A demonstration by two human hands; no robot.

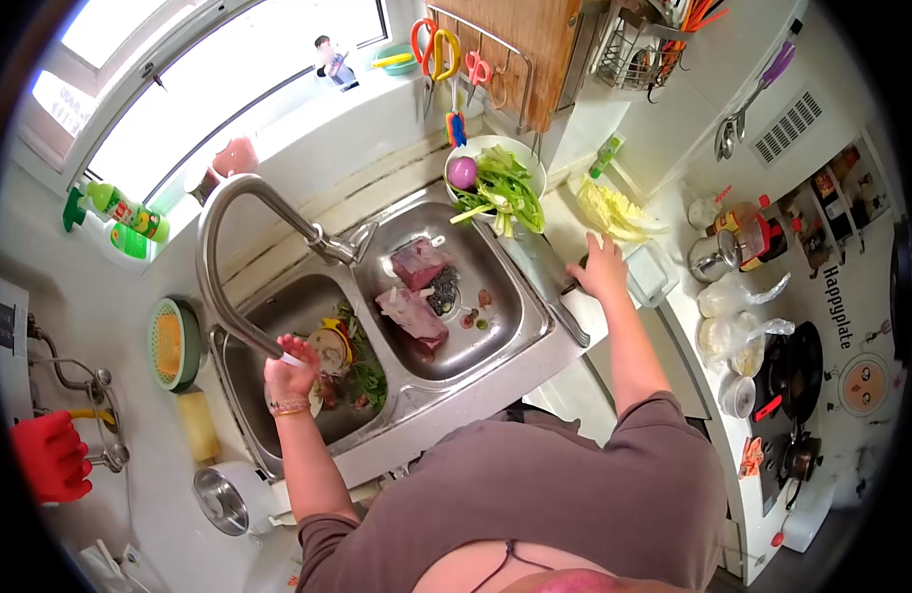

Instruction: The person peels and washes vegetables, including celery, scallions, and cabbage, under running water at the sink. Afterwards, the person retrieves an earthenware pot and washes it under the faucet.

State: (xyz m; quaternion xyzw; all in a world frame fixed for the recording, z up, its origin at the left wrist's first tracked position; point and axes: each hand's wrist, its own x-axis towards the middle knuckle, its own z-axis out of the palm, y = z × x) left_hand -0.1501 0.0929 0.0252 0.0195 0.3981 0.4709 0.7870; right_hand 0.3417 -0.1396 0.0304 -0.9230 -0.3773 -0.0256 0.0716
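My left hand (292, 366) is at the end of the curved faucet (241, 321), over the left sink basin; its fingers are bent, and what they grip is unclear. Below it lie green leaves (367, 381) and food scraps. Two pieces of raw meat (413, 314) rest in the right basin (496, 331), beside the drain. My right hand (602, 269) is spread over the counter, near the handle of a cleaver (535, 265) and a dark object by its fingertips. A white bowl (530, 158) behind the right basin holds leafy greens (505, 188) and a purple onion (462, 172).
Napa cabbage (614, 210) and a clear container (652, 272) are right of the cleaver. Scissors (444, 54) hang on a rack at the back. A green basket (173, 344) and metal pot (222, 499) stand left. Bags, jars and a stove are far right.
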